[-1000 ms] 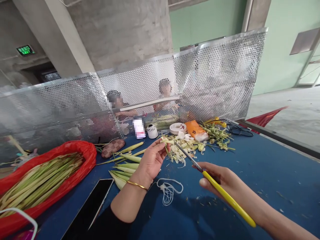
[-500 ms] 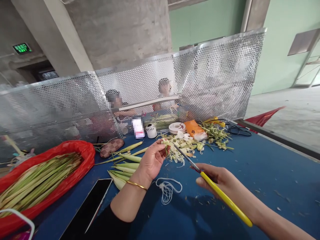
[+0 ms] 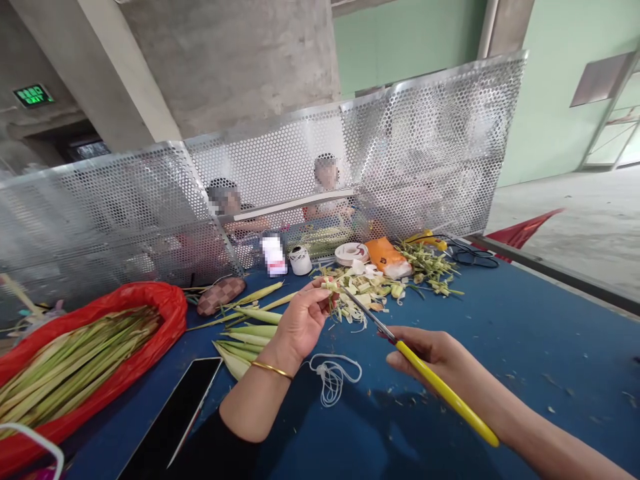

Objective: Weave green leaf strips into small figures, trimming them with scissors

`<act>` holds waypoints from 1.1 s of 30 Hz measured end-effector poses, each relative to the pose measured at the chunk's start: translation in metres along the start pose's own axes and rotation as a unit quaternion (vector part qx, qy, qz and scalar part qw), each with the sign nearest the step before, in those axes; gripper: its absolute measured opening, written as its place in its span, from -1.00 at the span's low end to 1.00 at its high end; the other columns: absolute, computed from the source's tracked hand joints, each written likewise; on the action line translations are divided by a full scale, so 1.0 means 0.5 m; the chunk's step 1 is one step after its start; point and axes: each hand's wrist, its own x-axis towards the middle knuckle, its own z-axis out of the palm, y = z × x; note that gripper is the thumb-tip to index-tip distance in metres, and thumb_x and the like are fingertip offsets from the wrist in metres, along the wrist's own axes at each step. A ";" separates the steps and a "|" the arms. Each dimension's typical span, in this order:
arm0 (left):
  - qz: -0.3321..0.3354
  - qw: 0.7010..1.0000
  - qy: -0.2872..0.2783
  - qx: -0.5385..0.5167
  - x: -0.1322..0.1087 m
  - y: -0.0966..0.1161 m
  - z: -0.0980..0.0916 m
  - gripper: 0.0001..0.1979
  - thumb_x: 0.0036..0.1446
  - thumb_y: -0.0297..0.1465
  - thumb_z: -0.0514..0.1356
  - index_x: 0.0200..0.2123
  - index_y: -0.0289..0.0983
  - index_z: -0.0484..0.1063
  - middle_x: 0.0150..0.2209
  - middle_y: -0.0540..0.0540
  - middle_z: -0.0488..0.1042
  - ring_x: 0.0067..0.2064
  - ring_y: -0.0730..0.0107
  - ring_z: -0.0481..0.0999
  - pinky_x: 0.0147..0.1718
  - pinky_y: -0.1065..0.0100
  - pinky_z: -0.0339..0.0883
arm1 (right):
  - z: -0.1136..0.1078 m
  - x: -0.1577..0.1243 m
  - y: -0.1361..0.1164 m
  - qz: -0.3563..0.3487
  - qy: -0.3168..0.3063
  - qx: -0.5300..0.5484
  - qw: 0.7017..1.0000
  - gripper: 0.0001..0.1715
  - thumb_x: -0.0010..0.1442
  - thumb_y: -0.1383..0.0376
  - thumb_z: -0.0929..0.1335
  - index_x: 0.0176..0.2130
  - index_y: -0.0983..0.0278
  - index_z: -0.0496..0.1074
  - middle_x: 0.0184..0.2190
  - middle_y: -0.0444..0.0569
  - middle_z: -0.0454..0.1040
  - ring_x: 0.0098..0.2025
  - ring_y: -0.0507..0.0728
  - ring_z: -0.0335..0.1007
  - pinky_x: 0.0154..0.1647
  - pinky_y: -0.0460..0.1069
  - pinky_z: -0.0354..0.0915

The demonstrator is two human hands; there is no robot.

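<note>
My left hand [image 3: 303,313], with a gold bangle on its wrist, pinches a small pale green leaf piece [image 3: 331,287] between thumb and fingers. My right hand [image 3: 425,353] grips yellow-handled scissors [image 3: 445,393], whose blades point up and left, their tips close by the piece. Whether the blades touch it I cannot tell. Behind the fingertips lies a heap of pale leaf scraps [image 3: 367,287]. Several green, pointed leaves [image 3: 253,333] lie left of my left hand. A loose tangle of white string [image 3: 333,380] rests on the blue tabletop [image 3: 350,440] below it.
A red bag [image 3: 173,300] full of long leaves stands at left, near a dark tablet [image 3: 175,413]. Along the back are a checkered pouch [image 3: 221,296], a tape roll [image 3: 351,253], an orange packet [image 3: 386,257] and a perforated metal screen [image 3: 280,160], with two people behind it.
The whole view has shifted slightly. Both hands keep almost the same pose, with the leaf piece and the scissors still held.
</note>
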 end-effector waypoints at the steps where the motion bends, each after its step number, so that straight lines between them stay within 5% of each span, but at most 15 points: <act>1: 0.000 1.000 0.001 -0.001 0.000 0.000 0.000 -0.78 -0.15 -0.62 0.27 -0.34 -0.37 0.55 -0.41 -0.04 0.57 -0.39 0.50 0.53 -0.34 0.52 0.41 | 0.000 0.000 0.002 -0.004 0.003 0.000 1.000 -0.54 0.15 -0.06 0.31 -0.32 0.28 0.45 -0.56 -0.22 0.03 -0.52 0.00 -0.12 -0.55 -0.07 -0.12; 14: -0.010 0.999 0.039 -0.017 0.004 -0.003 0.000 -0.80 -0.13 -0.66 0.26 -0.37 -0.35 0.51 -0.42 -0.04 0.56 -0.40 0.47 0.55 -0.39 0.49 0.40 | 0.002 -0.005 -0.003 -0.004 0.029 0.002 1.000 -0.48 0.09 -0.13 0.35 -0.34 0.27 0.51 -0.64 -0.22 0.12 -0.60 -0.03 -0.07 -0.63 -0.11 -0.08; 26: -0.038 0.995 0.088 -0.028 0.014 -0.006 -0.009 -0.90 0.10 -0.59 0.23 -0.42 -0.32 0.46 -0.49 0.03 0.50 -0.46 0.55 0.52 -0.45 0.51 0.38 | 0.002 -0.006 -0.003 0.000 0.034 -0.023 0.999 -0.49 0.13 -0.12 0.32 -0.29 0.28 0.44 -0.58 -0.21 0.10 -0.54 -0.01 -0.06 -0.58 -0.09 -0.07; 33: -0.103 0.994 0.027 0.038 0.009 -0.002 -0.017 -0.90 0.04 -0.54 0.31 -0.32 -0.36 0.50 -0.47 -0.03 0.47 -0.54 0.55 0.43 -0.60 0.53 0.26 | -0.021 -0.009 -0.009 -0.022 0.008 -0.007 1.000 -0.37 0.11 -0.11 0.34 -0.03 0.29 0.39 -0.51 -0.20 0.11 -0.50 0.01 -0.05 -0.54 -0.09 0.00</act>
